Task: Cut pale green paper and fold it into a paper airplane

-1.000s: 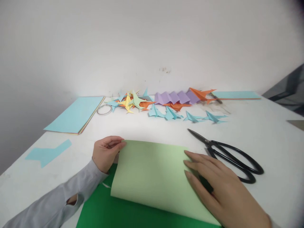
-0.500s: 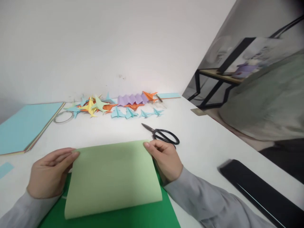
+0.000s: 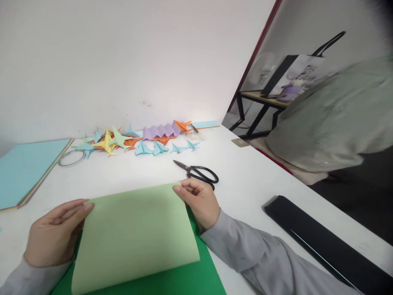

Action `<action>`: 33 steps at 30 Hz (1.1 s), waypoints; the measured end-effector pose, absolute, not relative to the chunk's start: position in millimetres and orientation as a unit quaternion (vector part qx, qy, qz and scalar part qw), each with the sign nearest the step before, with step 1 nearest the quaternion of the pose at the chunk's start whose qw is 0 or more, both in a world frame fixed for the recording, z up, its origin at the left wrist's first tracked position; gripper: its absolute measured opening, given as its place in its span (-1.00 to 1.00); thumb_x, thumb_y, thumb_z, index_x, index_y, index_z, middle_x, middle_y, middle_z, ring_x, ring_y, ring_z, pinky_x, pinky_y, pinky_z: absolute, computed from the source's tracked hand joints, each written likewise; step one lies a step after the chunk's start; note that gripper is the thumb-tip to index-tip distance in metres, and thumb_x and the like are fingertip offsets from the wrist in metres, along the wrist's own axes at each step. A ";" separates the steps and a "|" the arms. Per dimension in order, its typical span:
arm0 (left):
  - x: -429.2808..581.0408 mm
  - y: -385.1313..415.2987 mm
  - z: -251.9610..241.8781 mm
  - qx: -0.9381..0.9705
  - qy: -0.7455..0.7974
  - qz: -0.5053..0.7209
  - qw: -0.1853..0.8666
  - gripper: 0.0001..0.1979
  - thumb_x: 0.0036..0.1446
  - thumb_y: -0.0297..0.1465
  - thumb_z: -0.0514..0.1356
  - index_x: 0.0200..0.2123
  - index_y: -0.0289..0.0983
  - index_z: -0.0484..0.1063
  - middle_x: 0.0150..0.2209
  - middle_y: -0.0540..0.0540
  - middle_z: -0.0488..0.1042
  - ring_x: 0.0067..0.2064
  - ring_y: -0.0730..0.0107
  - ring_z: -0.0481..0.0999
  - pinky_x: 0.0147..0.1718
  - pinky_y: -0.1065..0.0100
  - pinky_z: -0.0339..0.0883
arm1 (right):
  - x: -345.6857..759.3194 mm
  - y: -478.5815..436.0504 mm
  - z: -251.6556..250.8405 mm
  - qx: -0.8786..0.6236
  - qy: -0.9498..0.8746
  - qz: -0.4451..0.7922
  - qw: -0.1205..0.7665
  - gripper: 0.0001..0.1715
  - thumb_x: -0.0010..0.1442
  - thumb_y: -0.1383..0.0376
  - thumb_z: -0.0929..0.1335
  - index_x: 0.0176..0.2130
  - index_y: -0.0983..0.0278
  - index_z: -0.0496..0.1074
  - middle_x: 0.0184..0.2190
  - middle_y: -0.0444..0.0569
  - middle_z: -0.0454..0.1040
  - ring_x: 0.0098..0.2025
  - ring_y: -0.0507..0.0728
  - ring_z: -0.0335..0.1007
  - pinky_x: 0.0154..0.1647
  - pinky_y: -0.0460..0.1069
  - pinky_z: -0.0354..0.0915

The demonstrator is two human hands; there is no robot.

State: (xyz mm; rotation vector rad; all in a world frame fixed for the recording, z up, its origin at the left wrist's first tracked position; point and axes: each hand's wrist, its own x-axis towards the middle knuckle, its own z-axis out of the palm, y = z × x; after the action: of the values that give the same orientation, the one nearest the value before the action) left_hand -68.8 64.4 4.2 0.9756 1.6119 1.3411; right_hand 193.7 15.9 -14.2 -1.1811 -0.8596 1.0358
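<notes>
A light green sheet of paper (image 3: 136, 237) is held up by its far corners, its near edge curving down in a bend. My left hand (image 3: 55, 233) pinches the far left corner between thumb and fingers. At the far right corner, my right hand (image 3: 199, 198) has the same kind of pinch. Under the paper lies a dark green mat (image 3: 184, 278). Black-handled scissors (image 3: 198, 172) rest on the table just beyond my right hand, partly behind it.
Folded paper figures (image 3: 115, 141) in several colours line the wall, beside a purple pleated paper (image 3: 161, 131). A roll of tape (image 3: 72, 157) and a stack of coloured paper (image 3: 27, 168) lie left. A long black object (image 3: 322, 241) lies right. A person's clothed body (image 3: 331, 119) is beyond the table edge.
The view has turned somewhat to the right, so table things appear further left. Both hands keep their hold on the light green paper, which sits slightly lower in view.
</notes>
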 end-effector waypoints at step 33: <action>-58.2 57.9 19.8 0.327 0.633 0.532 0.458 -0.60 -0.61 -0.47 0.45 -0.51 -0.27 0.48 -0.56 0.05 0.55 -0.58 0.44 0.47 -0.62 0.47 0.38 | 194.5 15.7 -15.9 -0.540 -0.372 0.451 0.605 -0.63 -0.12 0.07 0.47 -0.55 0.31 0.40 -0.71 -0.22 0.25 -0.64 -0.08 0.04 -0.61 -0.11 -0.04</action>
State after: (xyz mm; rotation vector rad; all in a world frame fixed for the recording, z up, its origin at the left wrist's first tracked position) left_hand -58.2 57.9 19.8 0.8066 1.5594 1.3100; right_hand 194.5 15.7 -15.9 -1.2492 -0.8596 1.0442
